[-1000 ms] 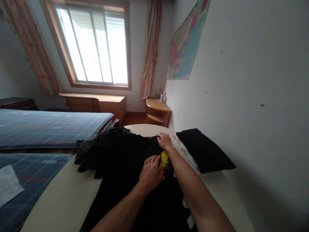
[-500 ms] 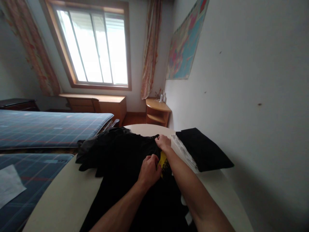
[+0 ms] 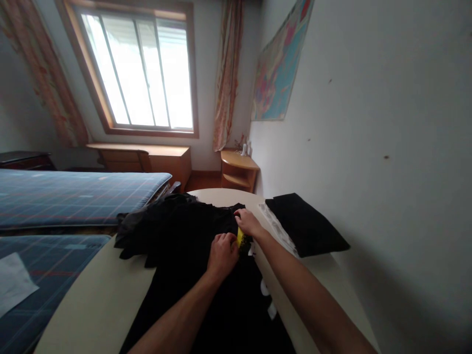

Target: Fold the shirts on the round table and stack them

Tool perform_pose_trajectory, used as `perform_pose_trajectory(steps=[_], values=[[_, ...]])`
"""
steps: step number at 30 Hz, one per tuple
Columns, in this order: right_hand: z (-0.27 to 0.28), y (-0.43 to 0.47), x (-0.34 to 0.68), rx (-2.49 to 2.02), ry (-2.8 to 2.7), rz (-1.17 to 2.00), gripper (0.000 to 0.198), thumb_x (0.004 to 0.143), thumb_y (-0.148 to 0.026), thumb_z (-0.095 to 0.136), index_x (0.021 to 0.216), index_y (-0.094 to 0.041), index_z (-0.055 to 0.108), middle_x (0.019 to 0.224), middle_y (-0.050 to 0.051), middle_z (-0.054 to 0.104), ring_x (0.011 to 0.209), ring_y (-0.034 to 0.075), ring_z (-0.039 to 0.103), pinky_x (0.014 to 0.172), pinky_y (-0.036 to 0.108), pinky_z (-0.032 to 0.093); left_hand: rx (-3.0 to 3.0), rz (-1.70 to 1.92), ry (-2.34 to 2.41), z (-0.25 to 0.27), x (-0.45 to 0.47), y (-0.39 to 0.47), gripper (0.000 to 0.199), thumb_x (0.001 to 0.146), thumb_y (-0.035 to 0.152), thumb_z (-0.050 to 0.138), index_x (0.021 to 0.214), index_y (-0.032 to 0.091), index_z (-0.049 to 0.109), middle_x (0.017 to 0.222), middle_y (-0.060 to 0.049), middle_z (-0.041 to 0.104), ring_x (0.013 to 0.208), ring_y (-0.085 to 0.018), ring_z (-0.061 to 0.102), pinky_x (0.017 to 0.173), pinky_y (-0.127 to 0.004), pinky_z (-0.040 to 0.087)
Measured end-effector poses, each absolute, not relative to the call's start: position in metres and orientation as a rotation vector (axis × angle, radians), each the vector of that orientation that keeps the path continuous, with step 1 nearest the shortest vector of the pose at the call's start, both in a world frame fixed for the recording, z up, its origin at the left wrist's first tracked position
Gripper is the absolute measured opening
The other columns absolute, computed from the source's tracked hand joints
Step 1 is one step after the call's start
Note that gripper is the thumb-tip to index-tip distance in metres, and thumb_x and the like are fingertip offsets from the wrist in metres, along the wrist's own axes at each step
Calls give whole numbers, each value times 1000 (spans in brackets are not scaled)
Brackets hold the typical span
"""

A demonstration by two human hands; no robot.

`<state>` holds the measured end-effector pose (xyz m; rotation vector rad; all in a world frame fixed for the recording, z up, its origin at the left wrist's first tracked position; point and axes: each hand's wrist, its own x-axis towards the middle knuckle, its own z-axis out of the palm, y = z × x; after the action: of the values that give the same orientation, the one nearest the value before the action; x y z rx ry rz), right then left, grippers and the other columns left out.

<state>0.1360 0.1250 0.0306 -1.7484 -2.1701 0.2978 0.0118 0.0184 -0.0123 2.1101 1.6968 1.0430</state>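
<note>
A black T-shirt (image 3: 191, 285) with a yellow and white print lies across the table, its right side folded over so part of the print shows along the edge. My left hand (image 3: 223, 253) has its fingers curled on the cloth beside the yellow patch (image 3: 240, 238). Just beyond it, my right hand (image 3: 249, 222) grips the shirt's edge near the collar; its fingertips are partly hidden by the fabric. Dark bunched cloth (image 3: 136, 231) is spread at the shirt's far left.
On the right of the round cream table (image 3: 88, 295) sits a folded black cloth (image 3: 308, 226), with a white patterned piece (image 3: 278, 228) along its left side. Plaid mattresses (image 3: 81, 196) stand to the left, with white paper (image 3: 14, 282) on the nearer one. A wall (image 3: 405, 206) borders the right.
My right hand has shifted slightly left and down with the shirt's edge, and less of the yellow print shows. The shirt's right side has drawn inward, baring more tabletop beside it.
</note>
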Motion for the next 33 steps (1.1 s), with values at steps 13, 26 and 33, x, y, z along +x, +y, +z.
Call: perform_pose_trajectory(steps=[13,26,33], values=[[43,-51,196,-2016,-2203,445,52,95,-62,39,81,-22,69,85,9,75,83,24,70,67,29,42,2252,890,1646,-10,8,25,28,96,18,40,110,19,65,110,-7,68,110,-22,57,104,-36,41],[50,-131,218,-1969,-2308,506,14,91,-31,57,92,-20,64,88,7,74,81,21,68,65,28,37,2464,465,1521,-15,-25,-18,54,98,34,40,151,24,34,158,-7,37,149,-30,25,120,-53,21],[56,-165,207,-2067,-2254,248,39,93,-47,55,116,-16,55,99,12,72,90,30,70,71,33,43,2515,454,1547,-16,-27,-26,58,98,36,40,154,27,31,161,-4,31,150,-29,22,121,-51,20]])
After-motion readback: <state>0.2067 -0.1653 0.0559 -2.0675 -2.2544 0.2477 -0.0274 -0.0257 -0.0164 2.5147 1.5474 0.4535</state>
